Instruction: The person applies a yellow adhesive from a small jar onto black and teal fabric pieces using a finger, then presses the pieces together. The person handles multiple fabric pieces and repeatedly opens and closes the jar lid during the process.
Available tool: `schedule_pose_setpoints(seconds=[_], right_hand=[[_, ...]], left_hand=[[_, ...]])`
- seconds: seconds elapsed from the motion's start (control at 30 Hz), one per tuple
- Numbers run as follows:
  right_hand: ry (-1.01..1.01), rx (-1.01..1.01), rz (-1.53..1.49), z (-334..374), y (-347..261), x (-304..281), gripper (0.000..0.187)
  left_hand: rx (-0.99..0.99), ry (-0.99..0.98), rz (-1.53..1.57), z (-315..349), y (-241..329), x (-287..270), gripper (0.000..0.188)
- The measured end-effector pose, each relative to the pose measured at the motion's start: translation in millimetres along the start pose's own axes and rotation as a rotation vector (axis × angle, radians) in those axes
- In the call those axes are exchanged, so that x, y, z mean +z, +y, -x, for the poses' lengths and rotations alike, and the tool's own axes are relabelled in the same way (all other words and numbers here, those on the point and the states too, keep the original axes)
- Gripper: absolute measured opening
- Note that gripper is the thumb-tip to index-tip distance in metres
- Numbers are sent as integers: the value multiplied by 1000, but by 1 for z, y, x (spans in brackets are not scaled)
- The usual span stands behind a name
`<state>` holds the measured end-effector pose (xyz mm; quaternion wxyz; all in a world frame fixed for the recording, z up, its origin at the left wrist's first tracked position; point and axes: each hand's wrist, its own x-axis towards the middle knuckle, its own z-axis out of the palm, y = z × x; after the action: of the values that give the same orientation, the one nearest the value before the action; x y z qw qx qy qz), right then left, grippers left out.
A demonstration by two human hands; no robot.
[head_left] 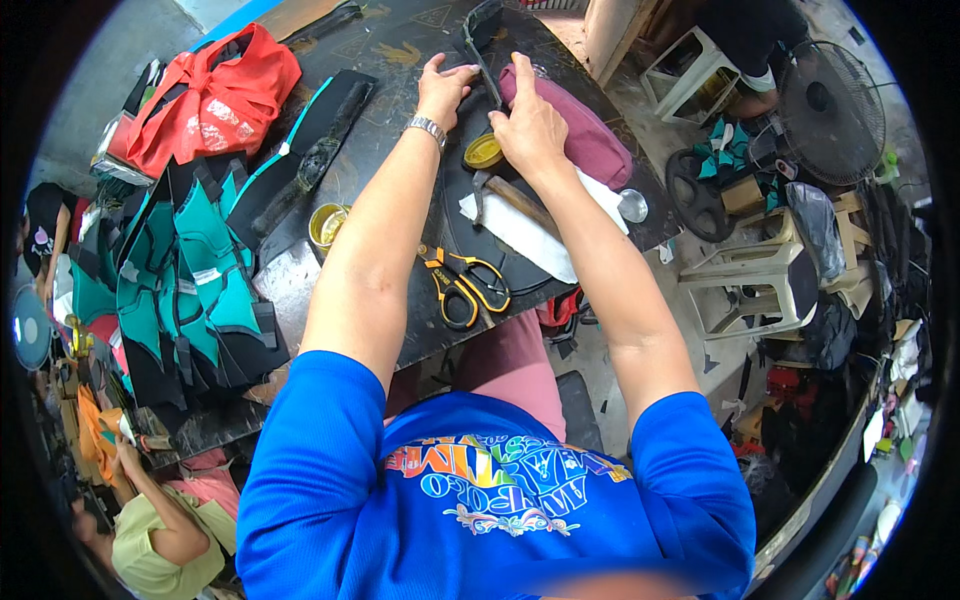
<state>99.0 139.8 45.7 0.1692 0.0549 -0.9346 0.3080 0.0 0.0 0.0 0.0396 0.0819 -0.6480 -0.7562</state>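
A narrow black strip (481,62) with a curved far end stands out across the table between my two hands. My left hand (443,97), with a metal watch at its wrist, has its fingertips on the strip's left edge. Opposite, my right hand (532,122) has its index finger stretched out and its thumb apart, near the strip's lower end. Beneath the right hand are an open tin of yellowish stuff (483,152) and a maroon pouch (585,130). Closer to me, a hammer (520,205) lies on a white sheet (525,243).
Orange-and-black scissors (462,287) lie near the table's front edge, with a yellow-rimmed cup (327,226) to their left. Teal-and-black cut pieces (185,270) and a red bag (215,95) fill the left side. Stools (755,290) and a fan (832,112) stand at right; another person (180,540) works lower left.
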Motion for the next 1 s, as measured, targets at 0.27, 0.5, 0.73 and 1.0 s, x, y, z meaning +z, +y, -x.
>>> schedule_pose_setpoints(seconds=[0.27,0.5,0.73,1.0], right_hand=[[387,-186,-147,-40,-6,-4,70],[306,-123,-295,-94,38,-46,68],[285,88,-318,-97,98,-47,75],[74,445,-484,-75,96,-42,82]], left_hand=[[3,16,192,7,6,3,63],[-137,156,423,56,15,11,58],[-73,74,331,107,20,9,47],[218,64,233,144,32,6,42]])
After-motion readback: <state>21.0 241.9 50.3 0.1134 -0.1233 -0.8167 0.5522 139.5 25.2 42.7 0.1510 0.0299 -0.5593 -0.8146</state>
